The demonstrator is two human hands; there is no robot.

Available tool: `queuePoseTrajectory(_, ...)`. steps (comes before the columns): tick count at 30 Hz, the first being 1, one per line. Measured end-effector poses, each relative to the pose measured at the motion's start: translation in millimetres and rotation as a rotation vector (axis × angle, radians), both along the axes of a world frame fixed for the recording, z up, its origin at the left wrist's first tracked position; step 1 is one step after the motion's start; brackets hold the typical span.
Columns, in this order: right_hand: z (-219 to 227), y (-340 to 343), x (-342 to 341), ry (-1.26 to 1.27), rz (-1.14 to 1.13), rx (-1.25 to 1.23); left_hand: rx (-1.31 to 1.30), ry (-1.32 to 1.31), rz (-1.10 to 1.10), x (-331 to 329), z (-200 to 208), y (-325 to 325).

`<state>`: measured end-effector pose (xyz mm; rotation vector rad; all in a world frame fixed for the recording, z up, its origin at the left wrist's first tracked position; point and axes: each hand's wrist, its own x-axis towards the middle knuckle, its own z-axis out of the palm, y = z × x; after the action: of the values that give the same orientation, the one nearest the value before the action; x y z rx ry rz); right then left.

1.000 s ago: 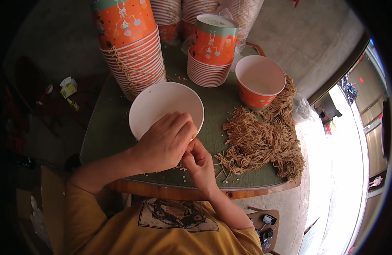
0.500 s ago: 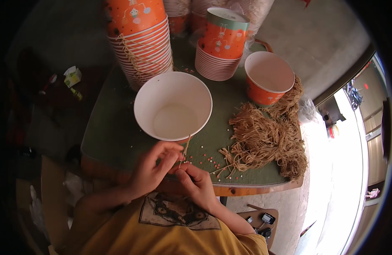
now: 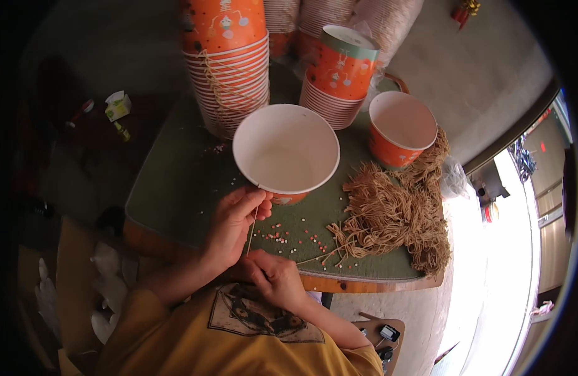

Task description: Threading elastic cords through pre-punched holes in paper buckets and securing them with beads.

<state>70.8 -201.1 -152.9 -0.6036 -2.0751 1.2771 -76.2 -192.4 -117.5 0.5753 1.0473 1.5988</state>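
My left hand (image 3: 235, 219) is closed in a pinch on a thin tan string (image 3: 252, 229), right at the near rim of a wide paper tub (image 3: 286, 147). The tub is white inside and orange outside, and stands upright on the table. Lower down, close to my shirt, my right hand (image 3: 276, 279) has its fingers curled round the string's lower part. Between the two hands the string runs nearly straight. To the right lies a loose bundle of tan strings (image 3: 389, 210), with a strand trailing from it toward my right hand.
Small pink and white discs (image 3: 276, 235) are scattered on the green tabletop (image 3: 170, 182). Behind stand a tall stack of orange tubs (image 3: 229, 81) with strings draped over it and a shorter stack (image 3: 339, 78). A single tub (image 3: 401, 128) sits beside the bundle. Cardboard boxes (image 3: 79, 276) are at lower left.
My hands have moved farther apart, the left up to the tub's rim and the right down toward my body, and the string between them has straightened. The whole view has shifted slightly.
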Motion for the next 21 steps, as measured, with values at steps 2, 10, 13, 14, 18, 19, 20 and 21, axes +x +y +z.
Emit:
queuePoseTrajectory(2,1,1,-4,0.001,0.011,0.025,0.020,-0.007,0.048,-3,-2,2)
queuePoseTrajectory(10,2,6,-12,-0.053,0.015,0.103,0.070,0.054,-0.027,-15,-11,9)
queuePoseTrajectory(13,19,9,5,-0.104,0.068,0.154,0.107,0.087,-0.078,-13,-35,-11)
queuePoseTrajectory(14,31,9,12,-0.043,0.086,0.138,0.179,0.323,-0.100,-11,-43,-20)
queuePoseTrajectory(18,71,15,43,0.047,0.101,0.015,0.642,1.206,-0.033,14,-29,-19)
queuePoseTrajectory(19,81,19,50,0.060,0.119,-0.041,0.622,1.242,-0.006,25,-16,-10)
queuePoseTrajectory(20,86,24,55,0.135,0.111,-0.077,0.608,1.278,0.021,32,-2,0)
queuePoseTrajectory(21,91,27,59,0.211,0.104,-0.114,0.579,1.340,0.032,31,9,9)
